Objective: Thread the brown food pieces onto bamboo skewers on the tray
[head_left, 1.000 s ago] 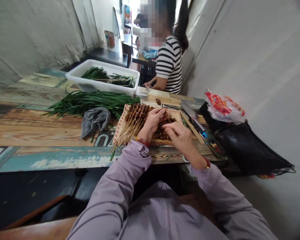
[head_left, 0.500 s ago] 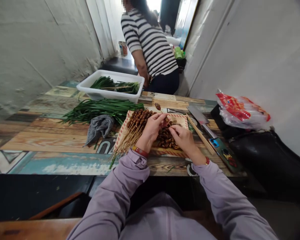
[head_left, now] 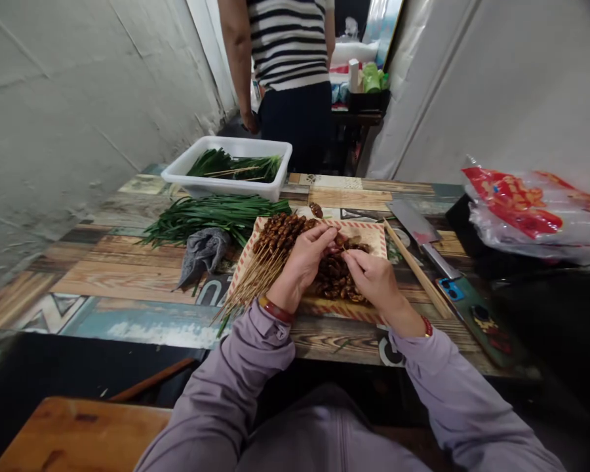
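Head view. The left hand (head_left: 307, 262) has its fingers closed about a skewer (head_left: 316, 210), the loaded tip standing out beyond them; the right hand (head_left: 376, 278) pinches it lower down, thumb to forefinger. The skewer is held over the striped sheet (head_left: 373, 231). Step in hand, as judged: threading brown pieces (head_left: 341, 278). A further push would call for a firm left grip, with point and piece in line. Containers: the white tub (head_left: 246, 188) holds green stalks (head_left: 211, 159) and pale sticks (head_left: 233, 172) (count not verifiable). The sheet, on the counter (head_left: 128, 265), bears filled skewers (head_left: 278, 239) at left, loose pieces at right.
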`<state>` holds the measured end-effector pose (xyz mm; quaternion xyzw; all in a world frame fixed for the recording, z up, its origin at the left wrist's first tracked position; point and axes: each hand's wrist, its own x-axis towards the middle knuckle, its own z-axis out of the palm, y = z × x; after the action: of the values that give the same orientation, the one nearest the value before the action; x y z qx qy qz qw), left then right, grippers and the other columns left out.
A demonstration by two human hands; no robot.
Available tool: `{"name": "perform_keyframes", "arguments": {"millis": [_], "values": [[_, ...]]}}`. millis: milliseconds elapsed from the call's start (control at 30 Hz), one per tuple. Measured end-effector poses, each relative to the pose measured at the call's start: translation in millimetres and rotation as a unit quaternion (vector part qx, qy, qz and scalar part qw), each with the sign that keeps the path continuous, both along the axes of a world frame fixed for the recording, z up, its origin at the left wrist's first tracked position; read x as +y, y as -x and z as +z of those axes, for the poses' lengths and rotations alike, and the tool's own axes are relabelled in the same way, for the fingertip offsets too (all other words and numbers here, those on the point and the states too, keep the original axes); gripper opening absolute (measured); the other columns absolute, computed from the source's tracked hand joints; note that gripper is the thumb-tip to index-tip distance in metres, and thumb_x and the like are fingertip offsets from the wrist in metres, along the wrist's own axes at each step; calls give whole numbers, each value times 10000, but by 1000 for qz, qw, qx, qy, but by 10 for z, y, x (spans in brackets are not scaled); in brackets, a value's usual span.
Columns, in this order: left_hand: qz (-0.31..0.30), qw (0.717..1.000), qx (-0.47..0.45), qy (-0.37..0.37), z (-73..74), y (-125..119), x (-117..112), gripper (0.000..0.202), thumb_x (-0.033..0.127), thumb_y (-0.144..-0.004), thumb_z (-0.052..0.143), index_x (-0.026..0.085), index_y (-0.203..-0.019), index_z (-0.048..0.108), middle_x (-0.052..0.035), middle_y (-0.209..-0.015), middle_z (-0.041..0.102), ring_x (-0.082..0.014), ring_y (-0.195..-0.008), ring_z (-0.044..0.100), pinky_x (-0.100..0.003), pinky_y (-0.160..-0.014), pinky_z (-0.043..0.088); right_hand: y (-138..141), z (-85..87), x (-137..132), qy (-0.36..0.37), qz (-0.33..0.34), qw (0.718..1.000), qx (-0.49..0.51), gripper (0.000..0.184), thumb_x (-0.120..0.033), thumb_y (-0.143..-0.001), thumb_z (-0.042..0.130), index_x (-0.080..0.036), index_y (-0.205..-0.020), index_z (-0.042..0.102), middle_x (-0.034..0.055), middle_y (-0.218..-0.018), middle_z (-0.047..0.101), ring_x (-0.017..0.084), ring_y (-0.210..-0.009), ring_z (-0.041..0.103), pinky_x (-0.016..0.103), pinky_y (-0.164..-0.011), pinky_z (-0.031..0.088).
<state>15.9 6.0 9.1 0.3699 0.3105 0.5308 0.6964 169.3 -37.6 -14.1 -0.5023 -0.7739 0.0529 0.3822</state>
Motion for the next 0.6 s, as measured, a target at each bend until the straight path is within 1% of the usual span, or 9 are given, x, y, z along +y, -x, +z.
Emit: {"name": "perform_keyframes", "arguments": {"millis": [33, 100, 167, 233, 333, 433, 600], "values": [[4, 1000, 2, 4, 2, 7, 11, 366, 386, -647, 823, 138, -884, 696, -17, -763, 684, -66, -623, 575, -217, -661, 464, -12, 9, -9, -5, -3, 1000, 6, 291, -304, -979, 444, -200, -978, 715, 48, -890, 763, 171, -750, 715, 253, -688, 494], [35, 999, 0, 17, 13, 36, 44, 397, 419, -662, 810, 146, -920, 682, -10, -770, 675, -71, -633, 586, -224, -667, 471, -36, 28, -27, -10, -6, 1000, 12, 273, -300, -973, 463, -207, -989, 720, 49, -940, 768, 172, -781, 724, 252, -707, 506], [75, 997, -10, 22, 26, 78, 85, 382, 456, -693, 782, 147, -878, 654, -21, -795, 680, -88, -673, 618, -228, -669, 475, -54, 40, -44, -10, -2, 1000, 8, 265, -295, -969, 475, -211, -972, 725, 48, -953, 770, 175, -796, 728, 254, -723, 515], [94, 995, -21, 22, 38, 121, 120, 370, 468, -716, 761, 147, -848, 633, -38, -824, 693, -103, -712, 640, -230, -679, 478, -65, 42, -57, -7, 11, 1000, 0, 268, -292, -968, 475, -206, -959, 728, 47, -955, 770, 177, -797, 729, 258, -729, 521], [90, 995, -26, 20, 46, 167, 140, 355, 452, -732, 753, 144, -872, 644, -37, -819, 697, -95, -699, 634, -225, -689, 478, -68, 28, -70, -3, 24, 1000, -9, 278, -294, -969, 465, -200, -966, 728, 47, -969, 769, 180, -807, 729, 262, -729, 523], [86, 996, -24, 20, 47, 187, 135, 323, 422, -741, 753, 142, -874, 664, -32, -795, 696, -85, -680, 622, -216, -689, 471, -63, 15, -79, 22, 32, 999, -17, 292, -307, -973, 450, -209, -982, 725, 46, -988, 765, 180, -819, 726, 268, -738, 525], [77, 995, -52, 21, 35, 205, 133, 264, 362, -733, 772, 140, -841, 680, -29, -771, 692, -96, -716, 633, -223, -721, 466, -57, 38, -79, 71, 64, 995, 21, 314, -322, -976, 422, -216, -982, 718, 46, -988, 760, 181, -858, 717, 283, -778, 534]]}}
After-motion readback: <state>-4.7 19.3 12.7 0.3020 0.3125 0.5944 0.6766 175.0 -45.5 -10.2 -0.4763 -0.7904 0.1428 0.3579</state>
